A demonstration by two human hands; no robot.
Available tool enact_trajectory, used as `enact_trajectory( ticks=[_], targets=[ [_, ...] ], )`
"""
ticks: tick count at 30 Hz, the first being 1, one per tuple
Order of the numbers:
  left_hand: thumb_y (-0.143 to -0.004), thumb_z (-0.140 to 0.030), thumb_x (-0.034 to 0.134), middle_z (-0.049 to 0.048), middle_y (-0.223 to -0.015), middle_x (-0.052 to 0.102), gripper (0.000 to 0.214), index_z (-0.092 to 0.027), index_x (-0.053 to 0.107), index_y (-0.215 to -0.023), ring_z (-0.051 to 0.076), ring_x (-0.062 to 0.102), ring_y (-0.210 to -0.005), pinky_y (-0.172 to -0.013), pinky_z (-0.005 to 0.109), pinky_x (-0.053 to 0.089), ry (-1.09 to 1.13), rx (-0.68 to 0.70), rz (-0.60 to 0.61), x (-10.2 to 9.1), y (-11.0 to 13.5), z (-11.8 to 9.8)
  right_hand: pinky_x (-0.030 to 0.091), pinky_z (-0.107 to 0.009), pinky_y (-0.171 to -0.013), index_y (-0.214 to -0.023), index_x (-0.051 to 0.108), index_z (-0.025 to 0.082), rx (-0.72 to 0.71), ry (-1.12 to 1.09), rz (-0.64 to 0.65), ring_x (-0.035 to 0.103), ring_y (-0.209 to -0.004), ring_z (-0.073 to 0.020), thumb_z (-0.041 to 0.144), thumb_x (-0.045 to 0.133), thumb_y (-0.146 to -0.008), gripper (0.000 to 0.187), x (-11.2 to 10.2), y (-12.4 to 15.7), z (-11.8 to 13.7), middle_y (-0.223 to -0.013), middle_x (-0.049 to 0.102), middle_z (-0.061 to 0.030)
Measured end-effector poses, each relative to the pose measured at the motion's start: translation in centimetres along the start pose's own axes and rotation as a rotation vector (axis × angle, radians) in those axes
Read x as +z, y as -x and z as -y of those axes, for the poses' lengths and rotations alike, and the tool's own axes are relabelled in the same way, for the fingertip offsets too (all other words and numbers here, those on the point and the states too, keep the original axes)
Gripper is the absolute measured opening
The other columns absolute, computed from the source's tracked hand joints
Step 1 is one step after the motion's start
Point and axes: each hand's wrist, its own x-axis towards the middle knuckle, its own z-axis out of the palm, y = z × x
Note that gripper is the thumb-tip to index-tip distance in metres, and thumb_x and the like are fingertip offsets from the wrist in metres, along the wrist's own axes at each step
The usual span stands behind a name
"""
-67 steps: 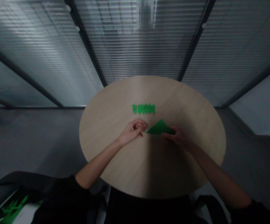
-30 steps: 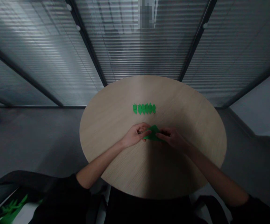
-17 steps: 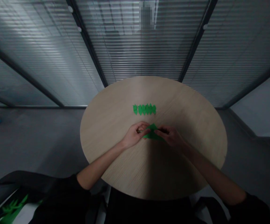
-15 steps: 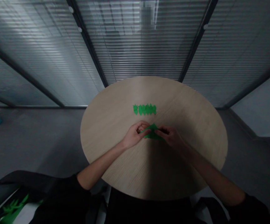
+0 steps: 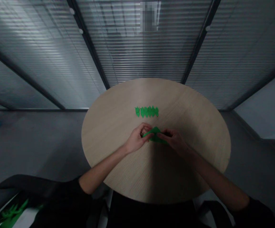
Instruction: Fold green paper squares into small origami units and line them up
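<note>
Left hand (image 5: pixel 139 136) and right hand (image 5: pixel 173 138) meet near the middle of the frame, a small gap between their thumbs, both pinching one piece of green paper (image 5: pixel 155 130). Thumbs lie on top, with the other fingers curled beneath or behind; how the right fingertips sit is too dark to make out. The paper is just above or on the table (image 5: pixel 99 129), which I cannot tell, with a pointed corner aimed at the top of the frame and its lower edge partly covered by the hands.

Just above, at the centre of the frame, a row of small green cut-out shapes (image 5: pixel 146 111), seemingly six, lies side by side; the leftmost stands slightly apart from the rest. Those look finished, to judge by their matching outlines. The held paper seems at an earlier stage: it looks folded, with plain edges and none of the row's jagged outline, so its shaping appears not yet done. No cutting tool shows on the table.
</note>
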Motion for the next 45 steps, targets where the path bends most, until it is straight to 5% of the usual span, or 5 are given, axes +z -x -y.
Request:
enact_trajectory(
  ticks=[9,17,27,39,45],
  targets=[
    [-0.094,-0.034,0.070,-0.0052,-0.065,0.056,0.020,-0.017,0.060,-0.092,0.010,0.053,-0.059,-0.058,0.024,0.040,-0.025,0.012,0.012,-0.12,0.06,-0.32,0.050,-0.033,-0.062,-0.082,0.072,0.023,0.054,-0.110,0.026,0.062,-0.070,-0.0207,0.069,0.071,-0.083,0.046,0.07,0.23,-0.21,-0.081,0.068,-0.0047],
    [-0.092,-0.037,0.075,-0.0047,-0.068,0.057,0.025,-0.015,0.065,-0.100,0.010,0.054,-0.062,-0.060,0.023,0.045,-0.002,0.037,-0.041,0.07,-0.17,-0.53,0.049,-0.030,-0.062,-0.090,0.075,0.021,-0.023,-0.063,0.149,0.062,-0.070,-0.0195,0.060,0.076,-0.081,0.040,0.30,0.45,0.03,-0.081,0.070,-0.0045],
    [-0.089,-0.038,0.078,-0.0015,-0.073,0.065,0.036,-0.012,0.064,-0.110,0.009,0.061,-0.056,-0.053,0.022,0.054,0.129,-0.149,0.110,-0.38,-0.27,-0.62,0.046,-0.029,-0.058,-0.089,0.075,0.020,-0.028,0.009,0.085,0.059,-0.063,-0.0172,0.058,0.072,-0.083,0.039,-0.14,0.11,-0.15,-0.077,0.068,-0.0045],
    [-0.094,-0.030,0.075,0.0082,-0.101,0.072,0.021,-0.018,0.073,-0.111,0.019,0.069,-0.091,-0.072,0.028,0.056,-0.208,0.181,-0.075,-0.61,0.01,-0.69,0.045,-0.030,-0.062,-0.085,0.073,0.020,-0.004,0.030,0.057,0.058,-0.068,-0.0184,0.060,0.074,-0.080,0.040,-0.41,0.14,-0.08,-0.078,0.068,-0.0048],
    [-0.093,-0.026,0.078,0.0094,-0.109,0.068,0.012,-0.018,0.072,-0.100,0.023,0.065,-0.107,-0.096,0.041,0.055,-0.226,0.325,-0.063,-0.82,-0.11,-0.59,0.046,-0.032,-0.069,-0.085,0.076,0.021,-0.029,-0.004,0.010,0.060,-0.073,-0.0198,0.054,0.078,-0.078,0.035,-0.21,0.12,-0.18,-0.081,0.070,-0.0042]
  ],
)
